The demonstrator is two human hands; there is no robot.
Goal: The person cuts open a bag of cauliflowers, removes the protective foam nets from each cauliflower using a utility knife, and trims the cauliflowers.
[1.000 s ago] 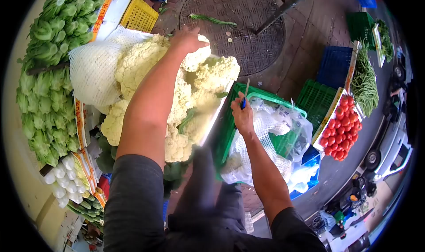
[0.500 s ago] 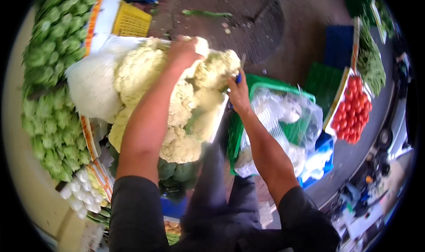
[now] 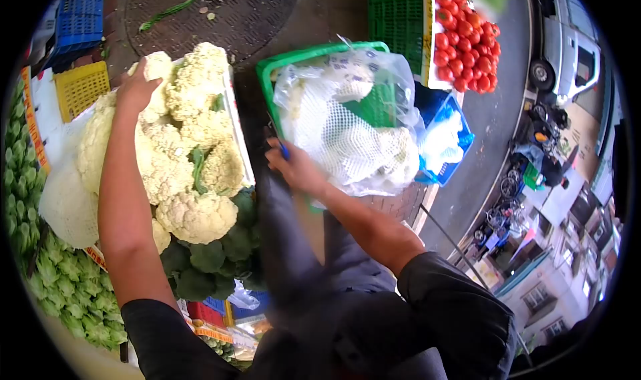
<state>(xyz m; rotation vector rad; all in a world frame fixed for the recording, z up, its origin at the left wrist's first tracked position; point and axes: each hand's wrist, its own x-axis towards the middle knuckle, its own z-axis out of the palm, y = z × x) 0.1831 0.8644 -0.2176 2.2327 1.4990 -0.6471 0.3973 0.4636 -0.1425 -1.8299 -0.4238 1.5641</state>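
Observation:
My left hand (image 3: pixel 137 91) rests on a cauliflower head (image 3: pixel 157 69) at the upper left of the heap, its fingers bent over the top. More cauliflowers (image 3: pixel 197 216) lie in a white-edged box (image 3: pixel 242 136), with white netting (image 3: pixel 67 203) at its left side. My right hand (image 3: pixel 294 166) is closed on a knife with a blue handle (image 3: pixel 285 151), between the box and a green crate (image 3: pixel 267 66). The blade looks dark and is hard to make out. White mesh and clear plastic bags (image 3: pixel 334 126) with pale contents fill much of the crate.
Broccoli (image 3: pixel 214 256) lies below the cauliflowers. Leafy greens (image 3: pixel 73 286) are at the left, near a yellow crate (image 3: pixel 83 89) and a blue crate (image 3: pixel 79 16). Tomatoes (image 3: pixel 467 46) and a blue crate with bags (image 3: pixel 444 136) stand right. A parked vehicle (image 3: pixel 567 46) is beyond the road.
The view has swung right, so the cauliflowers appear farther left. My left hand stays on the cauliflowers. My right hand, with the knife, has drawn back from the box's upper edge toward my legs.

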